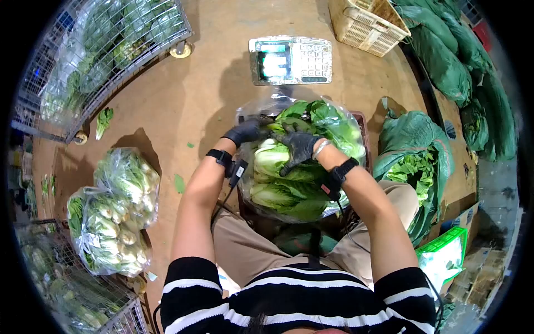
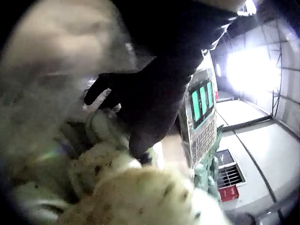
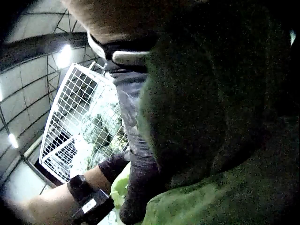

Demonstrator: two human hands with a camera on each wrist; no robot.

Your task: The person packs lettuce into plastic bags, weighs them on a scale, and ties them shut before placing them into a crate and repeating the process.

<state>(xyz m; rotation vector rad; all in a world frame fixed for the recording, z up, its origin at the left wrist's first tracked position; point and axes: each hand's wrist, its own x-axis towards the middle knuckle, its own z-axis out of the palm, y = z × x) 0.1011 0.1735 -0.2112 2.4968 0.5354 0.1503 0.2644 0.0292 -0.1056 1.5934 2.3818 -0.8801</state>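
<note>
A clear plastic bag full of leafy green lettuce heads sits in front of the person's lap. The right hand, in a dark glove, rests on the lettuce with its fingers spread. The gloved left hand is at the bag's upper left side. In the left wrist view, that left hand reaches with extended fingers beside pale, spotted stem ends. Large leaves hide part of the right hand in the right wrist view.
A scale display stands beyond the bag. Bagged vegetables lie at left, near wire carts. A green sack of leafy greens stands at right, and a cream plastic crate at far right. A brown crate shows beneath the bag.
</note>
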